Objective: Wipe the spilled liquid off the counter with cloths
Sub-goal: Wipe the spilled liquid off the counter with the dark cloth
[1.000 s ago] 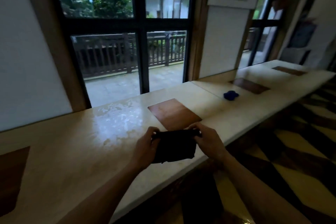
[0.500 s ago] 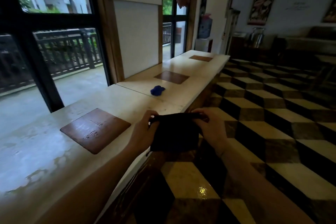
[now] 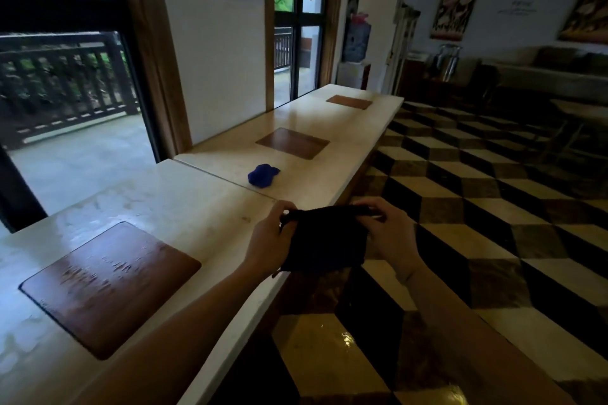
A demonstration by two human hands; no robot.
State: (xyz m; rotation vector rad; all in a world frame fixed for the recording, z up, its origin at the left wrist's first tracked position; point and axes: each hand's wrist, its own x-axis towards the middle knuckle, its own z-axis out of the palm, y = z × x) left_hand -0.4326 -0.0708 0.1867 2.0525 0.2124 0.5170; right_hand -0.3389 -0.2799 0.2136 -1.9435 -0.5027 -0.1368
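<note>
Both hands hold a dark, limp square cloth (image 3: 324, 242) by its top edge, just past the near right edge of the long pale stone tabletop (image 3: 184, 204). The left hand (image 3: 271, 242) pinches the cloth's upper left corner with curled fingers; the right hand (image 3: 390, 233) grips the upper right corner the same way. The cloth hangs down between them. Farther along the tabletop a small crumpled blue cloth (image 3: 262, 175) lies near a brown inlaid wooden panel (image 3: 292, 142). Wet streaks glisten on the nearest brown panel (image 3: 108, 286).
</note>
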